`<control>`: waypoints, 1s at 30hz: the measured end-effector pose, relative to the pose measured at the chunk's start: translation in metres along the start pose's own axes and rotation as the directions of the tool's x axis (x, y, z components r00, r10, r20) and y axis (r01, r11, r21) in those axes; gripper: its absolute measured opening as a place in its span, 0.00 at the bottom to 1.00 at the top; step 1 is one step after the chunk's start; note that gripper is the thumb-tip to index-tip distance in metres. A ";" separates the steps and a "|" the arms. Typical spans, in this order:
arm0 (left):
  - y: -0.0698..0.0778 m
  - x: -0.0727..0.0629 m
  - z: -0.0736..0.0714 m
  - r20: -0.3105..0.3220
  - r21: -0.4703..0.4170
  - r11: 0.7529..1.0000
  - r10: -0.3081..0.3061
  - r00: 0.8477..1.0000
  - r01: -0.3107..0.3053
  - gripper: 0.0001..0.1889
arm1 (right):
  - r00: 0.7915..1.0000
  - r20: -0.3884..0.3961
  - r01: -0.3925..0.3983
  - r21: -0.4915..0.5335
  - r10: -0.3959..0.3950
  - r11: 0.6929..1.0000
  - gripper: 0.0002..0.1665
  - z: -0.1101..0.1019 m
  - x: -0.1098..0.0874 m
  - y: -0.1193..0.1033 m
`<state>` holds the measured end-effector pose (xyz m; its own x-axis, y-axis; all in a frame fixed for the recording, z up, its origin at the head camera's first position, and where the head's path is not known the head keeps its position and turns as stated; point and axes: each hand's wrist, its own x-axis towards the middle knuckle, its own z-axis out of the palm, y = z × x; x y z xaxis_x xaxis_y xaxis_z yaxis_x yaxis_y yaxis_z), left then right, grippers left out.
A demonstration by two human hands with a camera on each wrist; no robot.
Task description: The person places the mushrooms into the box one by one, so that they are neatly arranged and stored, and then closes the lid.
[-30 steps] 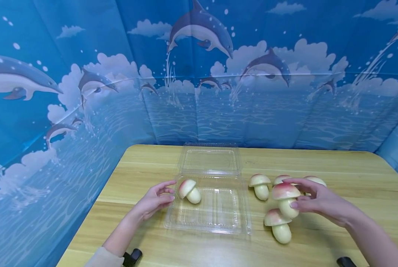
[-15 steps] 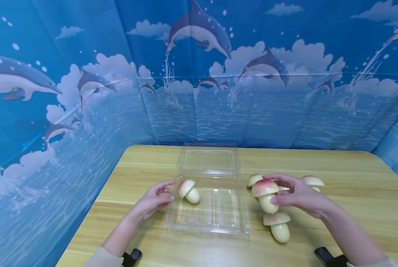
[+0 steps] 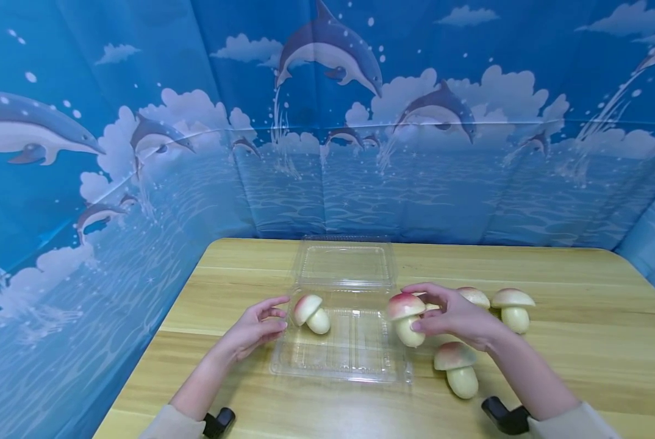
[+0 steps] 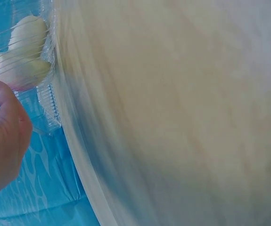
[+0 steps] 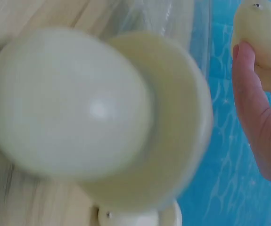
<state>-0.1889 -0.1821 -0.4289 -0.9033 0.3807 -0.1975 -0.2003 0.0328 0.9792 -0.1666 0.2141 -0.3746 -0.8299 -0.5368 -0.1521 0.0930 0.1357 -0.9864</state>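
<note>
My right hand (image 3: 459,317) holds a toy mushroom (image 3: 405,323) with a pink-topped cap and cream stem, pinched between thumb and fingers, above the right rim of the clear plastic container (image 3: 344,360). In the right wrist view, the thumb presses the held mushroom (image 5: 262,35). At the container's left rim is my left hand (image 3: 256,329), fingers loosely bent; whether they touch the rim is unclear. One mushroom (image 3: 313,314) lies tilted inside the container's left half, also seen through the plastic in the left wrist view (image 4: 24,61).
To the right on the wooden table (image 3: 596,341) lie a near mushroom (image 3: 457,370), a far mushroom (image 3: 474,297) and another mushroom (image 3: 514,309). One more is mostly hidden behind my right hand. The container's lid (image 3: 345,263) lies folded back. A dolphin-print curtain (image 3: 327,183) surrounds the table.
My right hand has carried the held mushroom leftward, from above the other mushrooms to the container's right rim. My left hand and the mushroom inside the container have stayed put.
</note>
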 end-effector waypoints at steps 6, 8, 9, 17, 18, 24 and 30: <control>0.001 0.000 0.000 0.003 -0.007 1.000 0.003 1.000 -0.003 0.32 | 1.000 -0.010 0.002 -0.042 -0.002 0.999 0.41 0.011 0.013 0.001; 0.001 0.000 0.000 0.002 -0.008 1.000 0.002 1.000 -0.002 0.32 | 1.000 -0.022 -0.003 -0.064 0.001 0.998 0.41 0.015 0.016 0.001; 0.001 0.000 0.000 0.002 -0.008 1.000 0.001 1.000 -0.001 0.32 | 1.000 -0.023 -0.006 -0.068 0.005 0.998 0.41 0.017 0.018 0.001; 0.000 0.000 0.001 0.000 -0.007 1.000 0.001 1.000 -0.001 0.32 | 1.000 -0.017 -0.016 -0.013 0.016 1.000 0.42 0.030 0.032 0.005; 0.000 0.000 0.001 0.000 -0.008 1.000 0.001 1.000 -0.001 0.32 | 1.000 -0.017 -0.018 -0.005 0.018 1.000 0.42 0.032 0.034 0.005; 0.000 -0.001 0.001 -0.002 -0.004 1.000 -0.002 1.000 0.002 0.32 | 0.999 -0.041 -0.018 0.002 0.018 1.000 0.43 0.043 0.046 0.008; 0.001 -0.002 0.001 -0.004 -0.003 1.000 -0.004 1.000 0.004 0.33 | 0.997 -0.076 0.001 -0.050 -0.004 0.999 0.41 0.052 0.058 0.012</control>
<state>-0.1874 -0.1820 -0.4274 -0.9040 0.3771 -0.2012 -0.2046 0.0315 0.9783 -0.1850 0.1417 -0.3989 -0.8696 -0.4728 -0.1425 0.0647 0.1771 -0.9821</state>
